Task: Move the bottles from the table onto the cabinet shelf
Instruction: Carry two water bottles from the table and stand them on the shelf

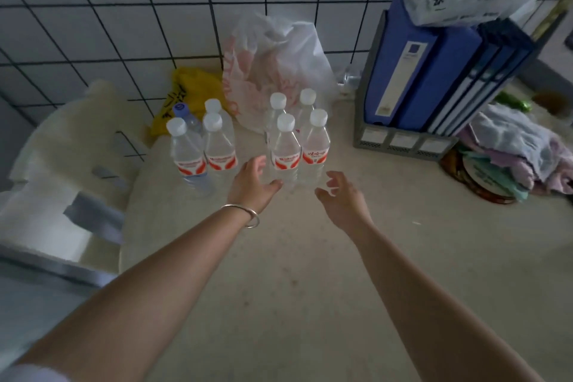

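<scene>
Bottles of water with white caps stand upright on the pale counter [279, 273] near a tiled wall, in a left group [198, 146] and a right group [297, 139]. The left hand [252, 184], fingers loose, touches the nearest right-group bottle [286, 153]. The right hand [341, 195] hovers just beside it, fingers spread, holding nothing. Blue binders [434, 71] stand further right.

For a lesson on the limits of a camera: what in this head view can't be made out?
- Cabinet shelf: not in the view.
- Left hand: touching the front bottle or not, too blurred.
- Rear bottles' labels: hidden by front ones.
- White bag's contents: hidden.
</scene>
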